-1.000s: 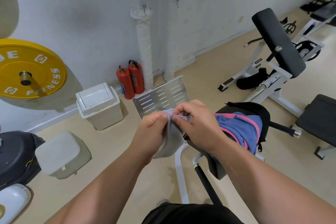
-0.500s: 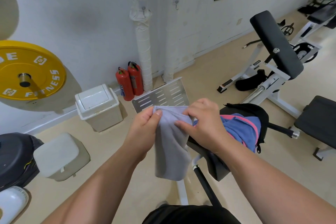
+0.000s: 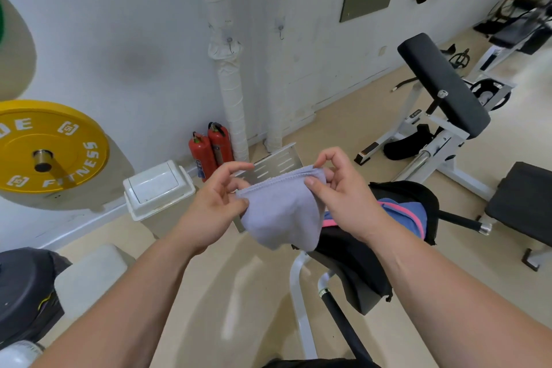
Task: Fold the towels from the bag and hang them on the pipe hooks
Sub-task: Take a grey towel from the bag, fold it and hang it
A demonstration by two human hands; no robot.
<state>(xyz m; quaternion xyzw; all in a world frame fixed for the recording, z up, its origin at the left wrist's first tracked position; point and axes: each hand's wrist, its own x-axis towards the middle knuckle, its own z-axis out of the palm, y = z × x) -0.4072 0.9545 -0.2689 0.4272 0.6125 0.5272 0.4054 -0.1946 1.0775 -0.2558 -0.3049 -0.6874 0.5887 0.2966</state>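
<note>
I hold a small pale grey towel (image 3: 283, 212) spread between both hands at chest height. My left hand (image 3: 215, 203) pinches its left top corner, my right hand (image 3: 337, 188) pinches its right top corner. The towel sags in a pouch below. Behind my right wrist an open black bag (image 3: 400, 197) rests on a bench, with a blue and pink towel (image 3: 403, 212) inside. On the wall ahead stands a white wrapped pipe (image 3: 230, 92) with a small hook (image 3: 230, 42); a second hook (image 3: 280, 30) sits on the pipe to its right.
Two red fire extinguishers (image 3: 212, 149) and a slotted metal plate (image 3: 274, 161) stand at the pipe's foot. A white lidded bin (image 3: 158, 188) is to the left, a yellow weight plate (image 3: 44, 146) further left. A padded gym machine (image 3: 442, 84) stands right.
My hands moved apart and pulled the towel's top edge wide and flat. The hanging part is shorter and bunched into a pouch. The view drew closer to the wall.
</note>
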